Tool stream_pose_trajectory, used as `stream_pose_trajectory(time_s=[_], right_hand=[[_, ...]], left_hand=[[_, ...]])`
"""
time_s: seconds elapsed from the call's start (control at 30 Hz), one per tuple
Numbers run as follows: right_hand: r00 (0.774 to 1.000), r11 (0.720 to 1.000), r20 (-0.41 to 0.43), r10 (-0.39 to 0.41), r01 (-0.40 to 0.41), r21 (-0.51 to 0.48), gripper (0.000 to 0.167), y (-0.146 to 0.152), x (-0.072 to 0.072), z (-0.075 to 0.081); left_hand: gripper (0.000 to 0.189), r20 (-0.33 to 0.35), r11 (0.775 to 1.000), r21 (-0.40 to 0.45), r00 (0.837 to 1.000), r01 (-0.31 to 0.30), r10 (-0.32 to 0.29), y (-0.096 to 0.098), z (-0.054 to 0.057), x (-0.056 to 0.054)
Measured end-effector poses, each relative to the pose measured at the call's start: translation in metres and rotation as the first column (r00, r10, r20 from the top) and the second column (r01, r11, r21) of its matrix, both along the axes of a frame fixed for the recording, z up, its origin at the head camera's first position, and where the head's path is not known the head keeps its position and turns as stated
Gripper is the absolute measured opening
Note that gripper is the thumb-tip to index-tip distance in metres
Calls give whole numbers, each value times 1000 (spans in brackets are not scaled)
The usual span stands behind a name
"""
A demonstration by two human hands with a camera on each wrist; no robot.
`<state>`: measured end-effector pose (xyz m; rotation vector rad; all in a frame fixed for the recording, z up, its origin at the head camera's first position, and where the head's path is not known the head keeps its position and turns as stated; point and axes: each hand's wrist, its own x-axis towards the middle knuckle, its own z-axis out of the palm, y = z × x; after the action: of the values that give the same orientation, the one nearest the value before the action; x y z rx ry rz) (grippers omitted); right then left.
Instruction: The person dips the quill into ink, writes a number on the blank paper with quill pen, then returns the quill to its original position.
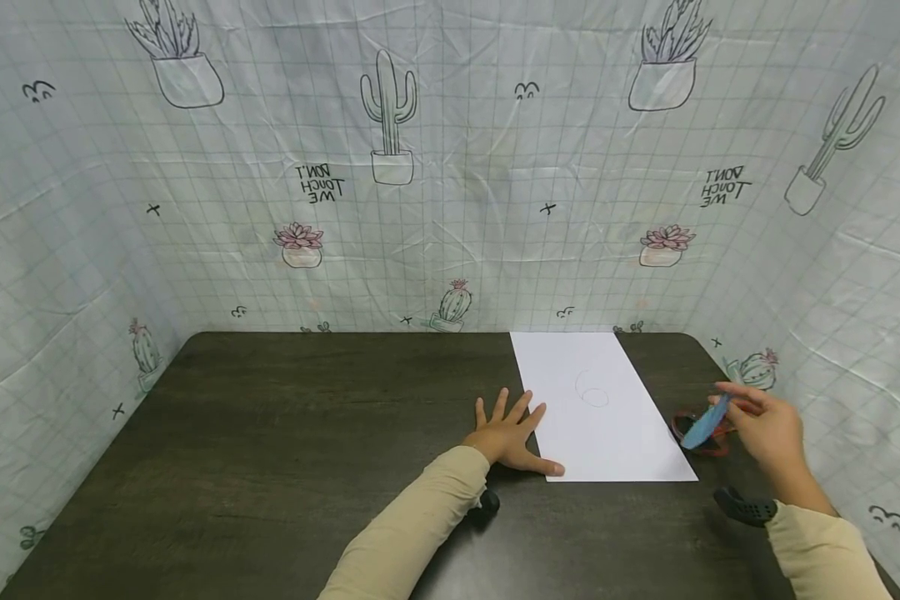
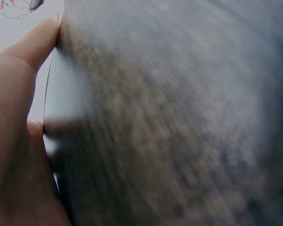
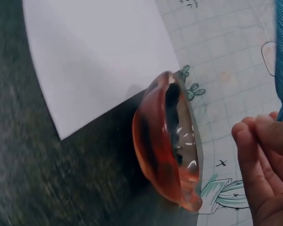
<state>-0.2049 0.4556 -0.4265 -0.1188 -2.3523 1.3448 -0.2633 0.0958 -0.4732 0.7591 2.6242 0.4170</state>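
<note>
A white sheet of paper [image 1: 645,454] lies on the dark table, bearing a faint pencil-like figure [image 1: 592,392] that resembles a 6. My left hand [image 1: 506,440] is spread flat at the sheet's left edge, its thumb [image 2: 26,54] touching the paper. Between thumb and fingertips, my right hand [image 1: 774,433] pinches the thin end of a blue feather [image 1: 705,427]. Its wide end hangs over or beside a translucent red-orange bowl [image 3: 153,141], right of the paper. Dark patches show in the bowl; whether they are liquid I cannot tell.
Behind and at both sides of the table [image 1: 270,442] hangs a white grid cloth [image 1: 450,200] printed with cacti and potted plants. The bowl stands close to the paper's near right corner and the table's right edge. Both wrists carry dark bands.
</note>
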Motion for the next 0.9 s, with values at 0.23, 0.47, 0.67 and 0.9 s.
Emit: stream_pose_trajectory(time_s=[0.23,0.47,0.67,0.9], right_hand=[[980,806,-190,63,-162,-569,30,1,-5,-2],[959,656,-259,119,-272,-704,31,0,-6,2],[952,566,-260,159,-304,-767,33,1,-4,4],[932,433,-288,218,-357,-828,34,3,-2,5]], left_hand=[[102,-2,1000,-9,1000,2,-2,0,0,0],[102,-6,1000,-13,1000,4,-4,0,0,0],[102,-4,1000,-14,1000,8,-8,0,-2,-1],[102,0,1000,-11,1000,3,-3,1,-1,-2]])
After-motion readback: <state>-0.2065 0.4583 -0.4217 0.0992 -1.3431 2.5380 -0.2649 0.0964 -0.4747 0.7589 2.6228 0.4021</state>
